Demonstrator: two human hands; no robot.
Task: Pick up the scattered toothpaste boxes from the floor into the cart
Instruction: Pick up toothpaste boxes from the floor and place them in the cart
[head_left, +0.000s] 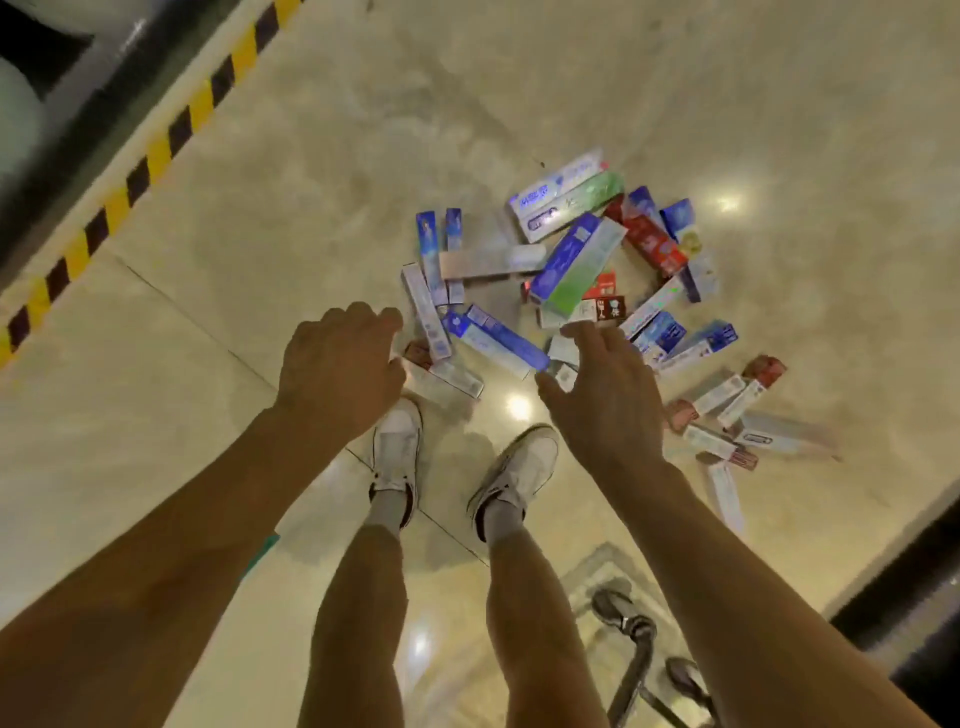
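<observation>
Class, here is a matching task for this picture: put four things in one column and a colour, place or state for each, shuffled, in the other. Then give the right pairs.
Column A
1. tape
2. shoes
3. right hand
4. cart wheel

Column B
a. open, fingers spread above the boxes
b. white
c. yellow and black stripes
d. lower right of the picture

Pairs: 1-c; 2-b; 3-a; 4-d
</observation>
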